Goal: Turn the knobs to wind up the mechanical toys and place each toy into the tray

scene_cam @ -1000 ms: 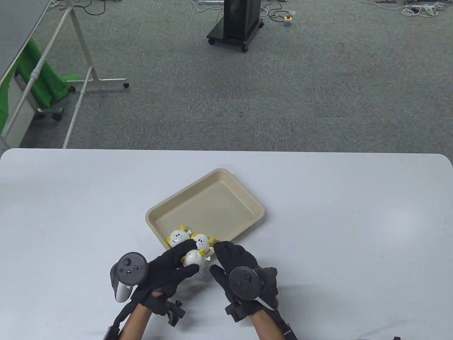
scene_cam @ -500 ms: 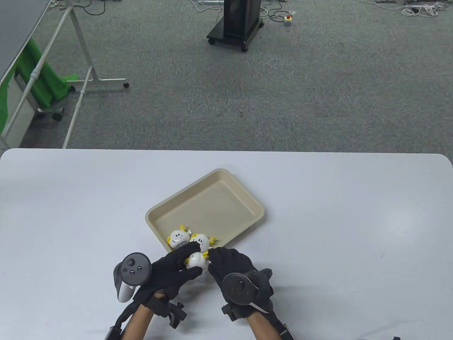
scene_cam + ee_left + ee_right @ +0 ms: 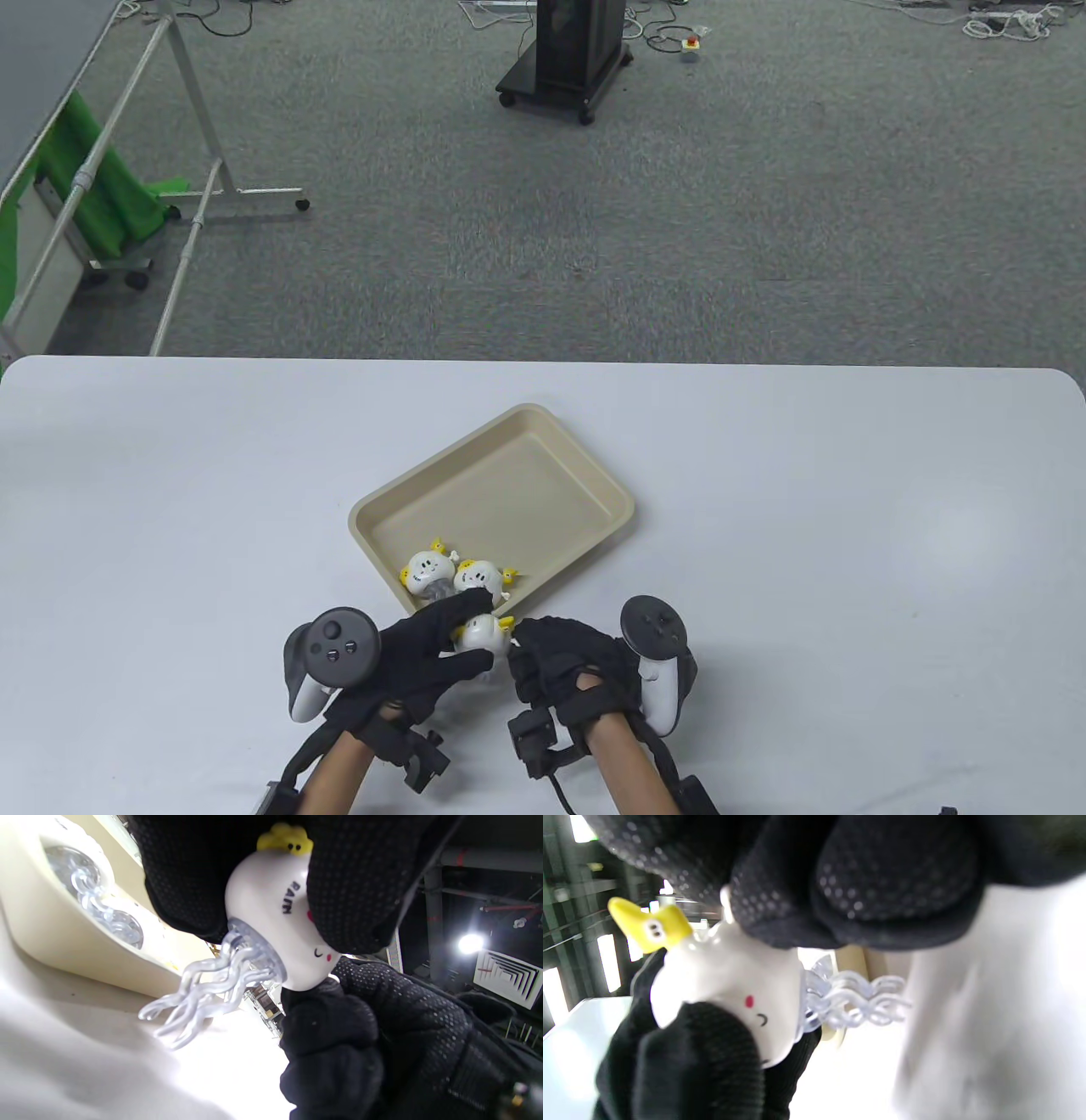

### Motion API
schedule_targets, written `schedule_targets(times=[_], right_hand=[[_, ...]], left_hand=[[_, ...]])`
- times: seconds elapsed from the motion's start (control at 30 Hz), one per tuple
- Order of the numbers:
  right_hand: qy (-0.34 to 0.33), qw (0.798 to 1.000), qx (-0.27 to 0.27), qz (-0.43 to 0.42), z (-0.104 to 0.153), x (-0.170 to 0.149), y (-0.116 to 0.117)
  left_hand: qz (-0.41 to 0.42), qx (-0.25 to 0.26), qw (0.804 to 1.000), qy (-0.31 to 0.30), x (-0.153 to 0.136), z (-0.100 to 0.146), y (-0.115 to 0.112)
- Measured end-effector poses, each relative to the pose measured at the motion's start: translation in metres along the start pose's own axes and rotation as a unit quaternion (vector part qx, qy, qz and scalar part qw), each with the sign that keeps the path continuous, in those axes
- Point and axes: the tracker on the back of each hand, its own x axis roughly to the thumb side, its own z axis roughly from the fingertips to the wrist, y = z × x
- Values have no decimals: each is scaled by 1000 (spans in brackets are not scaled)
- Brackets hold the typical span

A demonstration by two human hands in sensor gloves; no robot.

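Table view: three white round jellyfish-shaped wind-up toys with yellow bobbles are counted on the white tabletop (image 3: 170, 509). Two toys (image 3: 454, 573) lie side by side in the near corner of one beige rectangular plastic tray (image 3: 543, 416); the third toy (image 3: 482, 632) is held just outside the tray's near rim, at 6 o'clock from the pair. The left hand (image 3: 416, 649) curls around it, one finger over its top, thumb beneath. The right hand (image 3: 564, 662) meets the toy from 3 o'clock, fingers bunched at its side, palm turned up.

Left wrist view: the held toy (image 3: 271, 916) sits between the left hand's fingers (image 3: 352, 878) above and the right hand (image 3: 356, 1035) below. Its long axis is tilted, dome toward 1 o'clock, clear wavy tentacles trailing toward 7 o'clock above the tabletop. The tray wall stands at 10 o'clock.

Right wrist view: the toy (image 3: 725, 976) lies roughly level, yellow bobble toward 9 o'clock, tentacles toward 3 o'clock. The right hand's fingers (image 3: 857, 878) press on its top; whether they pinch a knob cannot be told.
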Motion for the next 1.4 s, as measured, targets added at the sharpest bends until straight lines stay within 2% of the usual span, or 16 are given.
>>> schedule_targets(times=[0.1,0.23,0.3,0.37,0.4,0.47,0.53,0.67,0.73,0.8,1.1,1.17,1.27,1.4], right_hand=[[-15,1000,16,-12,-1,1,-2],[-79,995,24,53,3,12,-2],[-147,984,-18,94,9,21,-2],[-215,965,-75,128,17,29,-1],[-265,948,-87,156,22,35,0],[-321,914,-92,231,30,44,5],[-343,885,-100,299,40,48,12],[-389,804,-129,430,51,50,28],[-390,782,-132,469,52,49,35],[-395,768,-133,485,53,47,39],[-419,741,-157,501,55,47,46],[-420,741,-157,499,55,47,45],[-410,767,-141,474,52,48,41],[-360,849,-90,376,37,47,26]], left_hand=[[13,4,1000,2,0,0,0],[12,21,1000,4,0,2,4],[18,31,999,6,-2,2,7],[29,42,999,11,-4,3,10],[35,46,998,12,-5,4,12],[45,53,997,16,-7,4,15],[51,56,997,16,-8,5,17],[57,55,997,17,-8,5,17],[57,53,997,16,-8,5,17],[56,49,997,15,-8,5,16],[54,36,998,13,-7,4,12],[59,36,998,14,-6,3,11],[60,31,998,13,-6,3,11],[52,21,998,10,-4,2,9]])
